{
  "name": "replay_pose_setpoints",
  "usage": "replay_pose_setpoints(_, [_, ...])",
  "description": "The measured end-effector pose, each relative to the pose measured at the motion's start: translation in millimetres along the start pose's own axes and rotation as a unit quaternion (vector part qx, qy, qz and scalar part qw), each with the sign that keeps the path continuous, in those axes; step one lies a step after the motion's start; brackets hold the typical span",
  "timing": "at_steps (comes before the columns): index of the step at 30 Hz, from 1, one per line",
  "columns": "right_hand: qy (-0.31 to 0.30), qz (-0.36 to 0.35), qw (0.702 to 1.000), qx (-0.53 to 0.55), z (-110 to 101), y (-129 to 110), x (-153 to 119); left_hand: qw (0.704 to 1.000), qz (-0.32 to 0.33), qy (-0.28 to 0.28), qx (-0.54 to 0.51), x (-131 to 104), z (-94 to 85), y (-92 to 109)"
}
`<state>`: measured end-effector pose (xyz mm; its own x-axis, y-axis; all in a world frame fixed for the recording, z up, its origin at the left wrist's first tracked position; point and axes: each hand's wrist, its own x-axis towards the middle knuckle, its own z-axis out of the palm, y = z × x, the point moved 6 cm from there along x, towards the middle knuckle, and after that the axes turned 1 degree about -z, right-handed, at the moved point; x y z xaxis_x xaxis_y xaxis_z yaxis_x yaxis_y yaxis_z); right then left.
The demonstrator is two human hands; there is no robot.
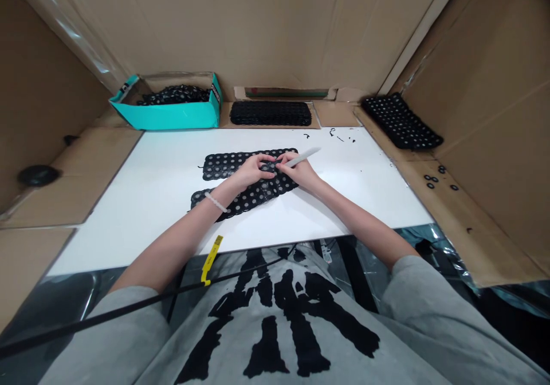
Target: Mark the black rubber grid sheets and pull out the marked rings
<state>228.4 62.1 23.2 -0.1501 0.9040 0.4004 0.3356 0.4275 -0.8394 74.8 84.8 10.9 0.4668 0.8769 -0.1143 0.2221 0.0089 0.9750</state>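
Two black perforated sheets of joined rings lie on the white tabletop: a far sheet [223, 164] and a near, slanted sheet [249, 200]. My left hand [253, 171] is closed on the right part of the near sheet, its thumb and fingers pinching around it. Close beside it, my right hand [297, 170] grips a pale, pen-like tool [308, 153] between thumb and fingers. The tool's back end points up to the right. Its tip is hidden among the fingers at the sheet. My hands cover the right end of the far sheet in part.
At the back left stands a turquoise box [176, 117] holding black pieces. Beside it lies a stack of black sheets [270, 113]. Another perforated sheet [401, 121] and several loose rings [431, 185] rest on cardboard at right. Black scraps [337, 134] dot the tabletop. Cardboard walls [258, 30] surround it.
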Motion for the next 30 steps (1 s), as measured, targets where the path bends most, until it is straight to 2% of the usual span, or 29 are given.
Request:
replay_pose_setpoints(3, [0.007, -0.018, 0.999, -0.046, -1.9, -1.8, 0.8, 1.000, -0.013, -0.008, 0.006, -0.2, -4.1, 0.7])
replay_pose_setpoints(6, [0.007, 0.010, 0.998, -0.058, -10.9, -0.8, 2.0, 0.997, -0.001, -0.014, 0.078, 1.2, -11.1, 4.0])
replay_pose_setpoints(10, [-0.010, 0.065, 0.998, 0.014, -17.6, -0.5, 2.3, 0.979, 0.045, -0.003, 0.198, 3.5, -16.5, 7.7])
replay_pose_setpoints(13, [-0.016, 0.065, 0.997, 0.032, -12.0, -5.2, 3.1, 0.972, 0.073, -0.002, 0.224, 2.9, -13.0, 10.1])
replay_pose_setpoints(20, [0.010, 0.047, 0.998, -0.032, -3.2, -7.5, 1.0, 0.976, 0.064, -0.002, 0.206, -0.7, -5.0, 8.1])
replay_pose_setpoints(26, [0.000, -0.004, 0.997, -0.081, 2.8, -10.6, -3.4, 0.993, 0.003, -0.069, 0.094, -3.0, -4.8, 3.2])
replay_pose_setpoints(28, [-0.006, -0.015, 0.996, -0.085, 4.3, -12.7, -3.2, 0.992, -0.001, -0.099, 0.082, -4.2, -3.5, 6.2])
replay_pose_setpoints(30, [-0.001, -0.008, 0.997, -0.074, 1.9, -13.2, -2.1, 0.989, 0.017, -0.105, 0.106, -4.4, -3.0, 10.6])
